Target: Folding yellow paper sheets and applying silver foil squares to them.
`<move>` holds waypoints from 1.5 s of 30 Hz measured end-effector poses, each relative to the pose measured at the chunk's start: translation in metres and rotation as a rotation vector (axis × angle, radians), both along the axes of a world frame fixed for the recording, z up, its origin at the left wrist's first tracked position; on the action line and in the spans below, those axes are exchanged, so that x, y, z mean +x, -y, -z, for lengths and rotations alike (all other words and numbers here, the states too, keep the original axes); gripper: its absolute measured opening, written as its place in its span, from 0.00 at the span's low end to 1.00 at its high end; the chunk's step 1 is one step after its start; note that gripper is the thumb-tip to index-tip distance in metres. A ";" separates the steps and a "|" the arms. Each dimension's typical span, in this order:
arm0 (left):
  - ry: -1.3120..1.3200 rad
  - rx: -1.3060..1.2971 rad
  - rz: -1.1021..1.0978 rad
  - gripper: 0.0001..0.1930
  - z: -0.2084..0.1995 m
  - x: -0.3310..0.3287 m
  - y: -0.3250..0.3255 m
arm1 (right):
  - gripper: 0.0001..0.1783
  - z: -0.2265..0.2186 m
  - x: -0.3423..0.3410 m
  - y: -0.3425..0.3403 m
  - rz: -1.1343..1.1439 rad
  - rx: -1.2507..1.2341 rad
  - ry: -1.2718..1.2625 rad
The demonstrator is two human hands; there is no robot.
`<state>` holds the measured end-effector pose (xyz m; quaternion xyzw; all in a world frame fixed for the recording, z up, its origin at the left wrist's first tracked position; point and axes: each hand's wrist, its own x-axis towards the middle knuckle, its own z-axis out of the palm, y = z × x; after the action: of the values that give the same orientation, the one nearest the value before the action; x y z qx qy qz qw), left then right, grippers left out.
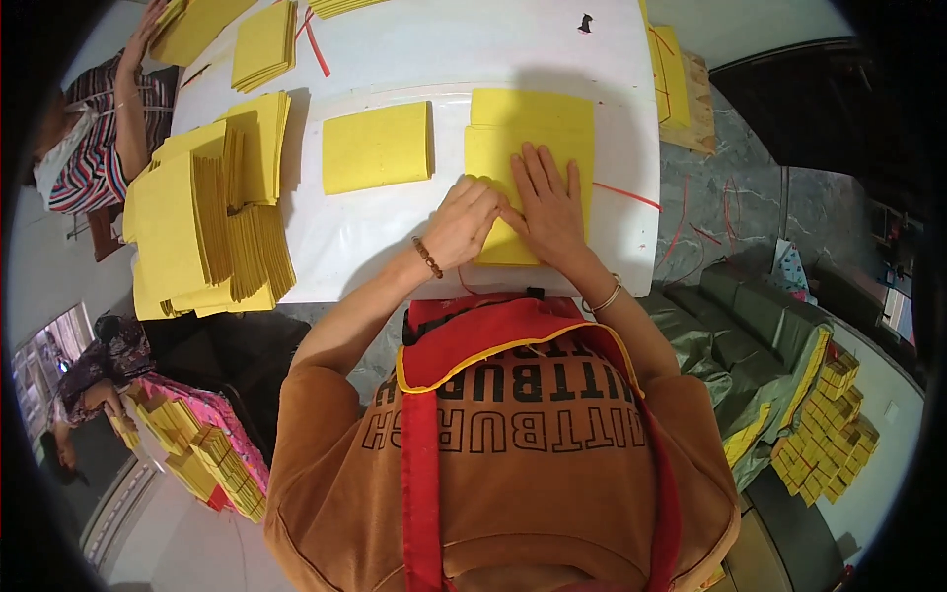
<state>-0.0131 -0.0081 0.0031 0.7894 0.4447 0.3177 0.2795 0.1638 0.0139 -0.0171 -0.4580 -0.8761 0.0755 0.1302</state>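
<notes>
Before me on the white-covered table lies a yellow paper piece (493, 148), with another yellow layer showing beyond its far edge. My right hand (550, 207) rests flat on it, fingers stretched toward the far side. At its left edge my left hand (464, 222) is closed, its fingers curled in against the paper; the fingertips are partly hidden. The thumb of my right hand reaches toward the left hand's knuckles. To the left of both hands lies a neat yellow paper stack (375, 148), touched by neither hand.
Large piles of folded yellow paper (168, 217) crowd the left end of the white table (335, 247). Red strings (628, 196) lie on the table and floor. Another person's arm (128, 109) is at upper left, and a second person (94, 385) stands lower left. Green wrapped bundles (730, 326) stand at right.
</notes>
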 end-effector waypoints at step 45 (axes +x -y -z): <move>-0.675 0.355 -0.441 0.30 0.026 -0.145 0.002 | 0.17 0.050 0.087 0.027 0.715 -0.756 -1.672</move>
<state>-0.1583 -0.0103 -0.0234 0.7710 0.6074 0.1656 -0.0957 0.2509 -0.0128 -0.0668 -0.5065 -0.2296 0.6066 0.5681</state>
